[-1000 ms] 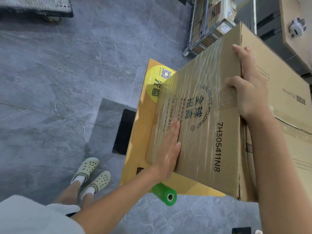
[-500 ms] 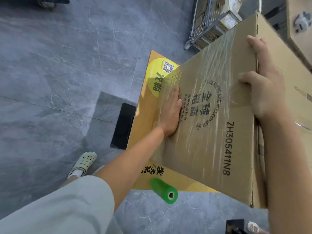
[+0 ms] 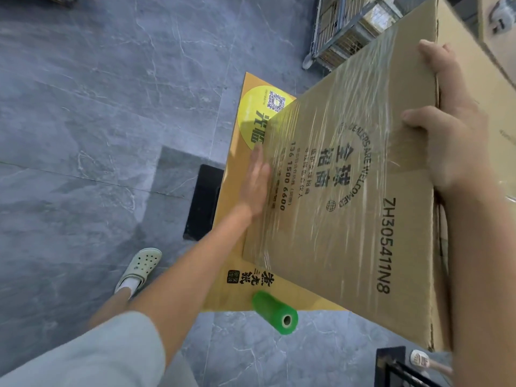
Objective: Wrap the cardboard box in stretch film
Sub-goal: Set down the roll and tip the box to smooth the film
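The left hand [image 3: 255, 180] presses flat on the cardboard box [image 3: 349, 219]; the right hand [image 3: 452, 129] curls its fingers [image 3: 435, 55] over the upper-right edge. The green film roll [image 3: 275, 312] lies lower centre, nearer the left hand.

hands [image 3: 257, 180] [image 3: 452, 129] 2 | wrapped cardboard box [image 3: 349, 219] – 1 | green film roll [image 3: 275, 314] – 1

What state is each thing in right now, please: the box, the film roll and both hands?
cardboard box: tilted, front face partly film-wrapped.
stretch film roll: lying on its side, unheld.
left hand: flat, pressing the box's wrapped face.
right hand: gripping the box's upper edge.
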